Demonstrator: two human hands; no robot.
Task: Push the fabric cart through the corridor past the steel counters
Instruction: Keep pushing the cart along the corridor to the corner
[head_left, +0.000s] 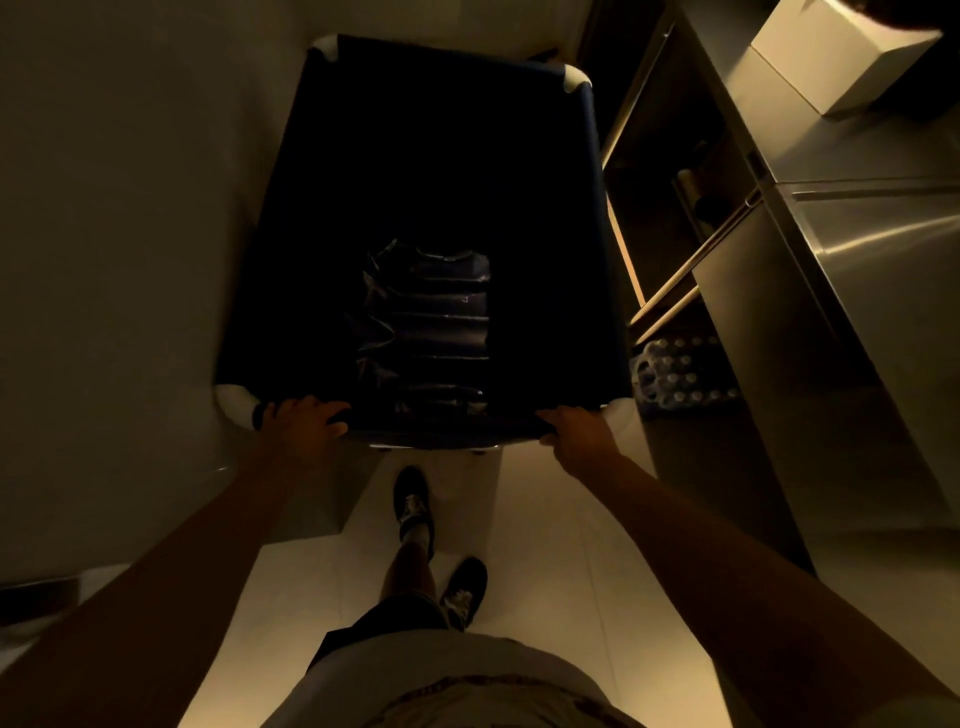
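Observation:
A deep, dark blue fabric cart (291, 249) with white padded corners fills the middle of the head view, straight ahead of me in a dim, narrow corridor. A stack of dark, plastic-wrapped folded items (428, 322) lies at its bottom near my side. My left hand (301, 423) grips the near rim at its left end. My right hand (576, 431) grips the same rim at its right end. A steel counter (857, 270) runs along the right, close to the cart's right side.
A plain wall (104, 234) stands tight on the left of the cart. Under the counter, a shelf holds rolls, and a shrink-wrapped pack of water bottles (680, 376) sits on the floor. A white box (836, 57) rests on the countertop. My feet stand on pale floor tiles (545, 545).

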